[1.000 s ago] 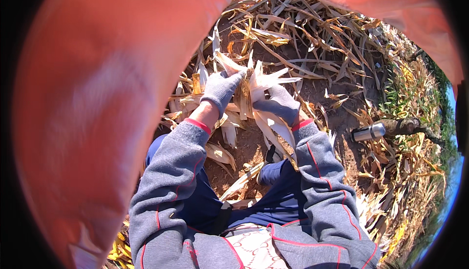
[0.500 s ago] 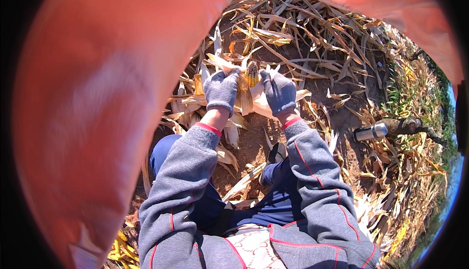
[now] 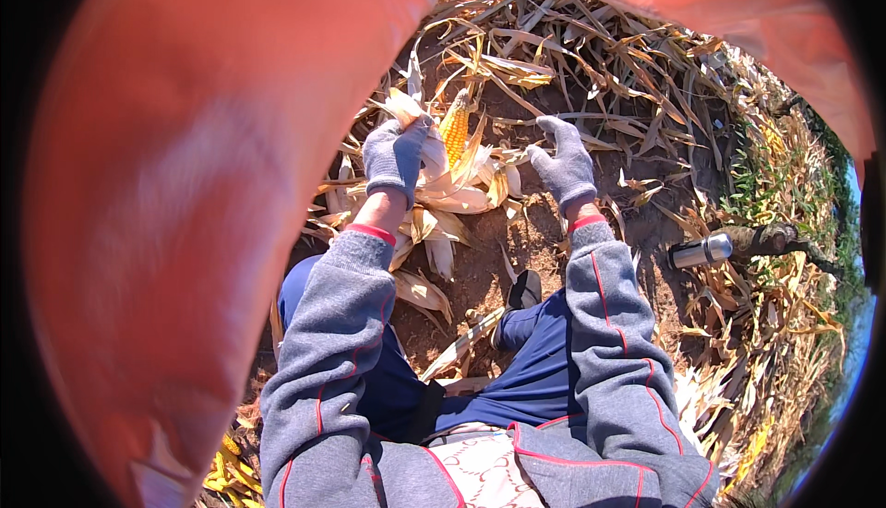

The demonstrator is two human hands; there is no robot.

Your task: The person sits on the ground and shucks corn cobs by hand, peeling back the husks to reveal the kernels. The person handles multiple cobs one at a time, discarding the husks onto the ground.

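Observation:
A yellow ear of corn (image 3: pixel 455 131) stands bared at its upper part, with pale dry husk (image 3: pixel 459 196) peeled down around its base. My left hand (image 3: pixel 395 153), in a grey knit glove, is closed on husk at the left side of this ear. To the right of the corn, my gloved right hand (image 3: pixel 565 163) is apart from it, thumb and fingers spread, with nothing between them.
Dry husks and stalks (image 3: pixel 591 65) cover the brown soil ahead. On the right, a silver metal flask (image 3: pixel 701 251) lies by a dark branch (image 3: pixel 771 238). Husked yellow cobs (image 3: pixel 231 478) lie at lower left. Orange sheeting (image 3: pixel 175 185) fills the left and top edges.
My right hand has let go of the husk and moved right, opening. My left hand has shifted slightly left. More of the yellow kernels now show, and the husk hangs lower.

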